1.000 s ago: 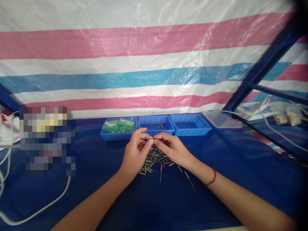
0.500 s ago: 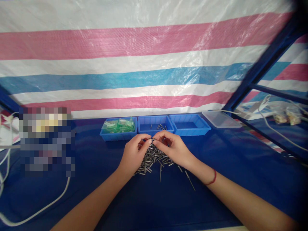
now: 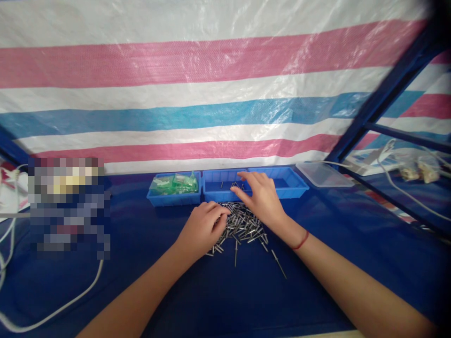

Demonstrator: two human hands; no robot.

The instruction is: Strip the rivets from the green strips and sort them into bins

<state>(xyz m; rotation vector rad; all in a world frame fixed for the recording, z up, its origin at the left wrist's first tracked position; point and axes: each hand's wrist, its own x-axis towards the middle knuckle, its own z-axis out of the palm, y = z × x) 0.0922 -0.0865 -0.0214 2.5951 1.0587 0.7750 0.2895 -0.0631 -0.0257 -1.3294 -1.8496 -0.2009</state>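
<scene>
Many loose blind rivets [image 3: 243,225], silvery with thin pins, lie heaped on the blue table. My left hand [image 3: 202,227] rests at the left side of this heap, its fingers curled and its thumb close to the index finger. Whatever may be between those fingertips is hidden. Over the front edge of the middle blue bin [image 3: 213,191], my right hand [image 3: 264,197] is open, thumb and fingers apart, holding nothing. Several rivets [image 3: 234,185] lie inside that bin, just beyond the right thumb.
Green plastic packets [image 3: 176,184] fill the left blue bin [image 3: 169,201]. A right blue bin [image 3: 292,190] adjoins the middle one, beside a translucent lid [image 3: 326,174]. A white cable [image 3: 59,317] curves across the table's left side. A striped tarpaulin [image 3: 211,117] hangs behind.
My hands were together above the heap, fingertips meeting at a small piece. Now the right has moved up and opened over the middle bin, while the left has lowered slightly toward the heap.
</scene>
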